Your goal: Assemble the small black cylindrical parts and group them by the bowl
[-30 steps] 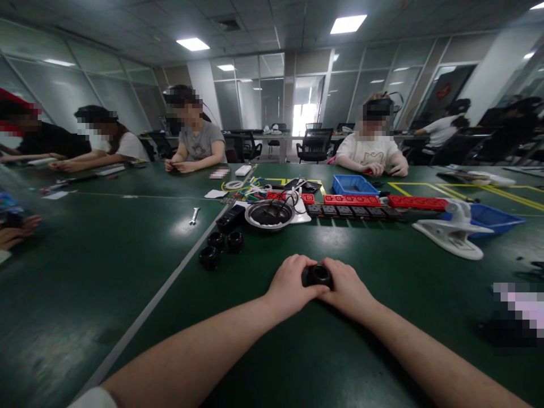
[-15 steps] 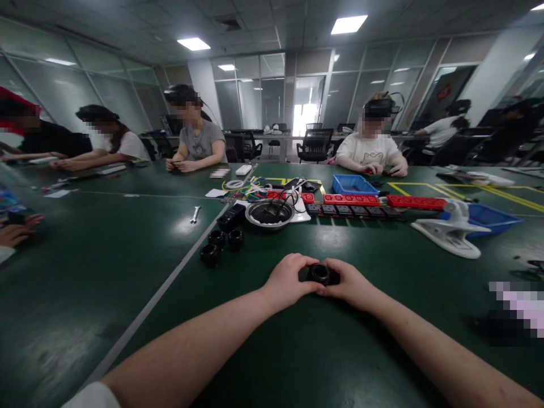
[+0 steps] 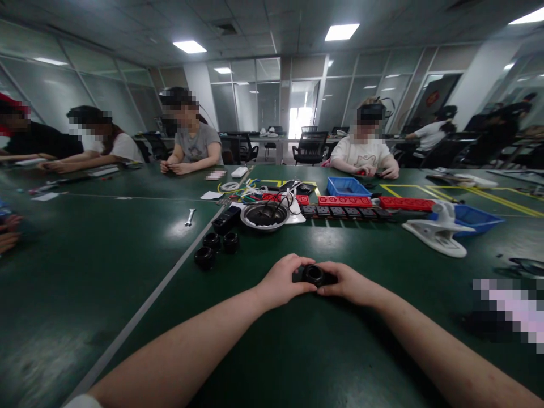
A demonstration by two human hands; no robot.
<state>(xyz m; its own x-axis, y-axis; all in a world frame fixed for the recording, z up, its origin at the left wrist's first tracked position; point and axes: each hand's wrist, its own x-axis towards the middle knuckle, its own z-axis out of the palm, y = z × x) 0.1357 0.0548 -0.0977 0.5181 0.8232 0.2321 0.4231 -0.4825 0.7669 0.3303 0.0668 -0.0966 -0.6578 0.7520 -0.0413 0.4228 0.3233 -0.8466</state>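
Observation:
A black ring-shaped part (image 3: 313,275) rests on the green table between my two hands, its round opening facing up. My left hand (image 3: 285,281) curls round its left side, fingers behind and thumb in front. From the right, my right hand (image 3: 346,282) grips the same part with fingertips and thumb. Several similar black parts (image 3: 205,257) stand in a group to the left, beyond my left forearm. Behind them lie a black device (image 3: 226,219) and a round metal dish (image 3: 265,217) with dark cables in it.
Red power strips (image 3: 344,202) run across the table's middle, near a blue tray (image 3: 347,186). A white stand (image 3: 440,229) is at the right, a wrench (image 3: 190,217) at the left. Several people sit round the table; another person's hand (image 3: 9,233) shows at the left edge.
The view has shifted slightly, so most things appear a little further left. Both my hands still hold the black part, which now tilts slightly differently.

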